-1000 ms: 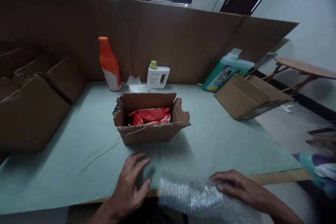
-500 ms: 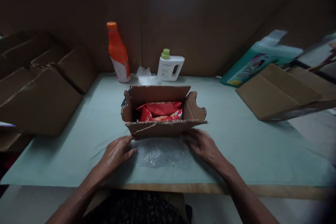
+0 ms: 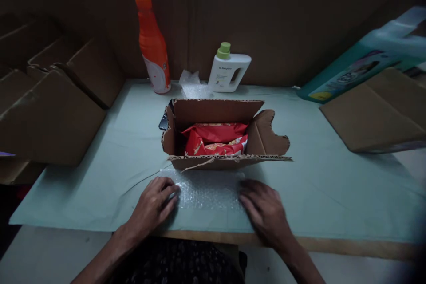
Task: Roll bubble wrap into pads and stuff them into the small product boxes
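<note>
Where both hands press, the bubble wrap seemingly lies flat, clear.

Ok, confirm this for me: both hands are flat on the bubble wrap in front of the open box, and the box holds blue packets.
Not quite. The head view shows the left hand and right hand flat on the bubble wrap in front of the open box, but the packets inside are red, not blue.
</note>
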`<action>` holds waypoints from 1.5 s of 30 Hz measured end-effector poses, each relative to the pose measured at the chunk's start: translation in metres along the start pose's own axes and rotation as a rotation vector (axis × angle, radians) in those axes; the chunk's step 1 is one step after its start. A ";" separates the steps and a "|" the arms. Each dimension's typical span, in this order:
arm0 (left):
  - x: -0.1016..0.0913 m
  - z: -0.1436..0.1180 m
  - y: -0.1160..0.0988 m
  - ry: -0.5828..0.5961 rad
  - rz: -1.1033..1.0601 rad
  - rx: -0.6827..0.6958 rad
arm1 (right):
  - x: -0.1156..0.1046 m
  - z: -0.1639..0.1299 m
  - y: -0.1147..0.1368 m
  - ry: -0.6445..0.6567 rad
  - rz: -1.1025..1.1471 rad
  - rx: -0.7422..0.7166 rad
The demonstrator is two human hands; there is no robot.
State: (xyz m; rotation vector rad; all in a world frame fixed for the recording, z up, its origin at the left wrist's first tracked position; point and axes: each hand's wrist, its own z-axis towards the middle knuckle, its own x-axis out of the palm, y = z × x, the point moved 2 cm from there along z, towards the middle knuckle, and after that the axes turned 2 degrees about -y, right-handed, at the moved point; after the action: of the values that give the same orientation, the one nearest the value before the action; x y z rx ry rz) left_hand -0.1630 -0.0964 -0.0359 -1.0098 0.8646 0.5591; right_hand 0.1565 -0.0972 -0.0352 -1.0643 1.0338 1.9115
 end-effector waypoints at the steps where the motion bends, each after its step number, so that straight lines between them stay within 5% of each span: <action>1: -0.004 -0.005 0.005 -0.048 0.004 -0.031 | -0.005 -0.005 -0.013 -0.033 -0.053 0.086; 4: -0.012 -0.015 0.016 -0.156 0.141 -0.192 | -0.004 -0.009 -0.027 -0.060 -0.172 0.274; 8: -0.010 -0.016 0.016 -0.138 0.243 -0.280 | 0.014 0.002 -0.007 -0.070 -0.076 0.301; 14: -0.018 -0.018 -0.007 -0.214 -0.109 -0.268 | -0.026 -0.007 0.018 -0.144 0.155 0.539; 18: -0.020 -0.012 -0.018 -0.114 -0.430 -0.342 | -0.024 0.008 0.072 -0.026 0.340 0.426; 22: -0.012 -0.003 -0.015 -0.071 -0.465 -0.425 | -0.002 0.026 0.111 0.098 0.581 0.216; 27: -0.001 -0.002 -0.006 -0.113 -0.260 -0.285 | -0.009 0.017 0.075 -0.061 0.339 0.393; 31: 0.005 0.000 -0.014 -0.101 -0.078 -0.133 | 0.009 0.021 0.061 0.034 0.175 0.474; 36: 0.011 -0.001 -0.025 0.053 -0.006 -0.063 | 0.023 0.026 0.061 0.077 0.054 0.468; 41: 0.009 -0.004 -0.026 0.023 -0.142 -0.062 | 0.004 0.026 0.075 0.012 -0.138 0.317; 45: 0.011 0.000 -0.026 0.082 -0.123 -0.030 | 0.016 0.041 0.115 0.088 0.063 0.089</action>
State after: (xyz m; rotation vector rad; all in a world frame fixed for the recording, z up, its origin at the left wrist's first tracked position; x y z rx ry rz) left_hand -0.1373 -0.1081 -0.0320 -1.1117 0.8618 0.4306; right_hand 0.0389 -0.1072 -0.0010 -1.0848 1.2037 1.8643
